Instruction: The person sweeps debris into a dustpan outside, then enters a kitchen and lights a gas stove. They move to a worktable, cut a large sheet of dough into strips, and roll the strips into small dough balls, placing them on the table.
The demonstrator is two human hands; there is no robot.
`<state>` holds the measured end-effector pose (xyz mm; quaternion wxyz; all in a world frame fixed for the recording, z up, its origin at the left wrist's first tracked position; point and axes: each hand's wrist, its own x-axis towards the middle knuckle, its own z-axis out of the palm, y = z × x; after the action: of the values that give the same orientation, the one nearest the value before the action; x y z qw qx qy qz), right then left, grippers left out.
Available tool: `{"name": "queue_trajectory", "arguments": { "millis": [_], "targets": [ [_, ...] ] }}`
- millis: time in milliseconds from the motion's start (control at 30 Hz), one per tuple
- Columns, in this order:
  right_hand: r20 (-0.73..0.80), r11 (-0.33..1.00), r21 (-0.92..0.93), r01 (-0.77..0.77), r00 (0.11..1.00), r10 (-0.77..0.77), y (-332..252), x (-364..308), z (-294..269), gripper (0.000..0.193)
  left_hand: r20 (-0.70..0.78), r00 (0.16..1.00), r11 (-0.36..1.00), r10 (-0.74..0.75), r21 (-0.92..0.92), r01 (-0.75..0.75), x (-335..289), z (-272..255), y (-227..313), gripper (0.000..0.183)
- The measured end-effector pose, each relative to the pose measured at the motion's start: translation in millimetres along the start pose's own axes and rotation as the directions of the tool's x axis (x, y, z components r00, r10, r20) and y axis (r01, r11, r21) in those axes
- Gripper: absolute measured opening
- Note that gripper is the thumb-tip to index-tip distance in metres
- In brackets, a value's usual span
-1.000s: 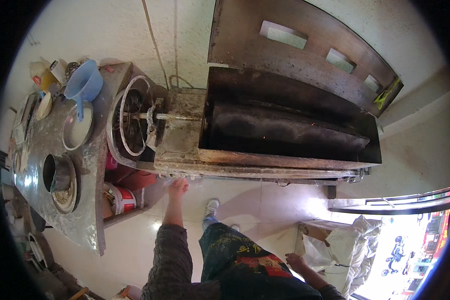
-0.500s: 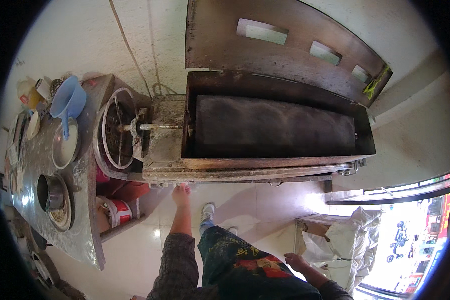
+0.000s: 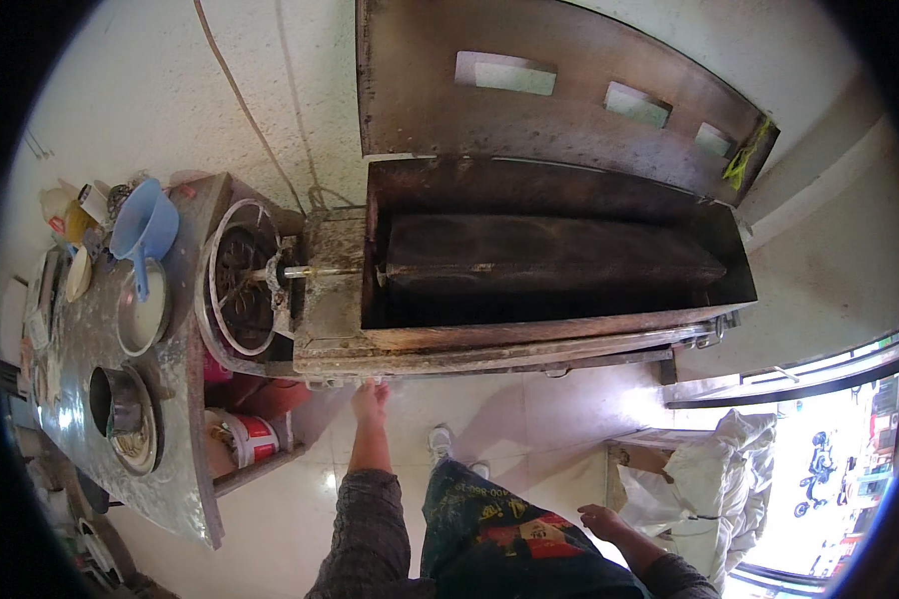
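A long metal roasting-type trough (image 3: 529,331) stands in front of me with its top uncovered. Inside it lies a long, dark, flat-sided drum (image 3: 549,245), tilted so that one lengthwise edge faces me. A shaft (image 3: 320,271) joins it to a spoked wheel (image 3: 244,283) on the left. My left hand (image 3: 371,403) reaches up to the underside of the machine's front edge, near its left end; the fingertips are partly hidden there. Beside my dark apron (image 3: 489,544), my right hand (image 3: 601,521) hangs with loosely bent fingers and nothing visible in it.
Behind the trough rises a metal lid (image 3: 579,112) with rectangular cutouts. A metal table (image 3: 70,439) on the left bears a blue dipper (image 3: 142,222), pans and a pot (image 3: 118,399). A white bucket (image 3: 255,439) sits below. White sacks (image 3: 744,479) stand right, by the bright doorway.
The drum has turned: its broad flat face was upward, and now a lengthwise edge shows toward me. My view has shifted slightly. The left hand stays at the front edge.
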<state>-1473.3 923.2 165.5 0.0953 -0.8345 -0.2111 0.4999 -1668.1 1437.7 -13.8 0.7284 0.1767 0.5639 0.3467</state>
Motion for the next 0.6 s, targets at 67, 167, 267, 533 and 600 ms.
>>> {"name": "queue_trajectory", "arguments": {
  "millis": [67,167,267,533,600],
  "targets": [
    [0.018,0.999,-0.051,0.002,1.000,-0.001,2.3,-0.2,-0.6,0.033,0.015,1.000,1.000,0.013,0.010,-0.014,-2.2,-0.8,-0.1,0.023],
    [0.045,0.999,-0.005,-0.044,0.998,0.045,-3.8,-2.2,-3.5,0.033,0.078,0.996,0.999,-0.032,-0.005,0.033,-8.0,-2.8,3.0,0.028],
    [0.047,0.993,0.107,-0.046,0.998,0.041,-14.8,-5.1,-11.8,0.033,0.030,0.979,0.978,-0.202,-0.039,0.203,-15.2,-2.8,12.7,0.024],
    [-0.181,0.983,0.140,0.116,0.979,-0.090,-3.3,20.0,-22.9,0.034,0.000,0.918,0.594,-0.396,0.762,0.256,-46.7,-13.9,16.3,0.017],
    [-0.158,0.981,0.178,0.073,0.986,-0.045,13.0,34.4,-20.7,0.035,0.031,0.949,0.631,-0.313,0.754,0.183,-64.9,-18.8,-2.4,0.016]
  ]
}}
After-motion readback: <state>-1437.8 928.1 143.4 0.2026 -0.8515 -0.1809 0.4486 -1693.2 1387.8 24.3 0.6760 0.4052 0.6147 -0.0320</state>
